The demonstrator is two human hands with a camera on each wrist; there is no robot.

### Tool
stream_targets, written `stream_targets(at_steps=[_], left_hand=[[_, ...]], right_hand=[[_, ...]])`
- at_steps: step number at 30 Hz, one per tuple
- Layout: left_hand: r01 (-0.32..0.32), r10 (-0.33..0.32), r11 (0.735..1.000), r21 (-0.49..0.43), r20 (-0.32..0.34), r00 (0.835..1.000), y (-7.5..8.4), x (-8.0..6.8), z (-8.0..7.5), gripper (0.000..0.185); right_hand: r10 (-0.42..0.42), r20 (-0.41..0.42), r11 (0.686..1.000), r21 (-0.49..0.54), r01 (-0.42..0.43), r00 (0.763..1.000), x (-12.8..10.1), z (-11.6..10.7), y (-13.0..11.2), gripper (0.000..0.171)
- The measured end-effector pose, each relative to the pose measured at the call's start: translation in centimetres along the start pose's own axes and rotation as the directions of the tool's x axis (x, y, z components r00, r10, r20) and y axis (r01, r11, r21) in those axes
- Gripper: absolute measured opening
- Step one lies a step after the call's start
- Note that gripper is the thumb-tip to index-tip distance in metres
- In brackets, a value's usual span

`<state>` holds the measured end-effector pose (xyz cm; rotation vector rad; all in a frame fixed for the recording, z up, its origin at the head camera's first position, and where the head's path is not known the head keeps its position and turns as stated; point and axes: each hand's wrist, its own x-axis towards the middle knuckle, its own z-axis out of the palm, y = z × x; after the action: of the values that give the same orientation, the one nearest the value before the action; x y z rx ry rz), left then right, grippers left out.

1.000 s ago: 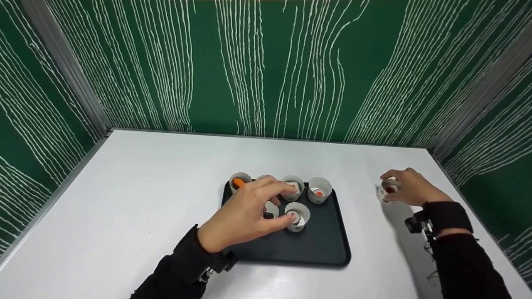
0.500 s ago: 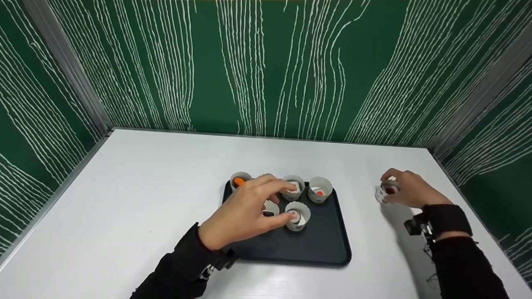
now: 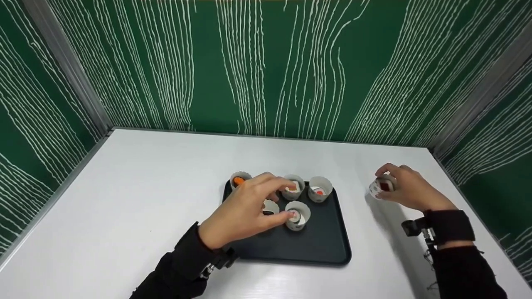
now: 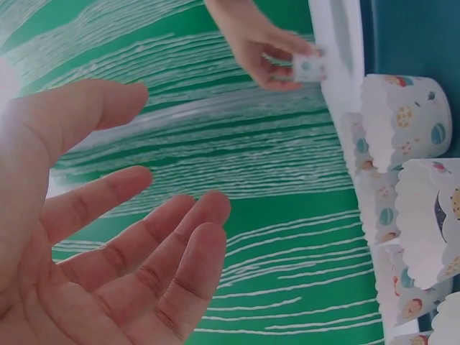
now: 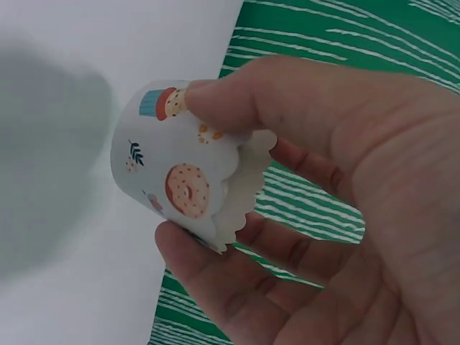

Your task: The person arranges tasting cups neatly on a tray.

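My right hand [image 3: 415, 191] pinches a paper baking cup [image 3: 375, 187] with a dark red piece inside, at the table's right side. The right wrist view shows this cup [image 5: 172, 162] close: scalloped rim, printed doughnut and cupcake, thumb on one side, fingers on the other. Its shadow falls on the table beneath. My left hand [image 3: 245, 211] hovers over the dark tray [image 3: 320, 245] with thumb and fingers apart, holding nothing. Just beyond its fingertips stand a cup with a round whitish piece [image 3: 298, 222] and a cup with a white-and-orange piece [image 3: 291, 195].
On the tray's back row, a cup with an orange piece [image 3: 240, 181] stands left and a cup with a red-dotted piece [image 3: 321, 183] right. A cup with a dark piece [image 3: 272, 207] is partly behind my left hand. Green, white-streaked walls [image 3: 266, 74] border the white table [image 3: 166, 187].
My right hand has raised the cup slightly and moved it a little left, tipping its opening more into view. The left hand stays nearly still over the tray.
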<state>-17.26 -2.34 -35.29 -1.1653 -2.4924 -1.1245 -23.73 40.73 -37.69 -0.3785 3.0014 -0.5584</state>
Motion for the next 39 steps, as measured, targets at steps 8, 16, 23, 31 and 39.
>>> stream_targets(at_steps=[8, 16, 23, 31, 39], left_hand=[[0.011, -0.011, 1.0, -0.008, -0.008, 1.0, 0.0, 0.1, 0.0, 0.052], [0.005, -0.005, 1.0, 0.005, -0.017, 1.0, 0.1, 0.1, 0.0, 0.053], [0.011, -0.011, 1.0, 0.006, -0.022, 1.0, 0.1, 0.0, 0.0, 0.054], [0.003, -0.002, 1.0, 0.005, -0.033, 0.999, 0.0, 0.1, 0.2, 0.054], [-0.006, 0.006, 1.0, -0.001, -0.048, 0.999, 0.0, 0.2, 0.3, 0.055]], right_hand=[[-0.014, -0.04, 0.999, 0.044, 0.016, 0.999, -1.0, -0.2, -3.0, 0.05], [-0.097, -0.134, 0.99, 0.086, 0.109, 0.986, -2.0, -0.1, -6.3, 0.048], [-0.177, -0.16, 0.973, 0.118, 0.197, 0.971, -2.6, 0.2, -9.0, 0.046], [-0.238, -0.182, 0.954, 0.144, 0.265, 0.954, -3.3, 1.0, -11.8, 0.049], [-0.281, -0.179, 0.945, 0.123, 0.304, 0.943, -4.1, 1.3, -13.9, 0.051]])
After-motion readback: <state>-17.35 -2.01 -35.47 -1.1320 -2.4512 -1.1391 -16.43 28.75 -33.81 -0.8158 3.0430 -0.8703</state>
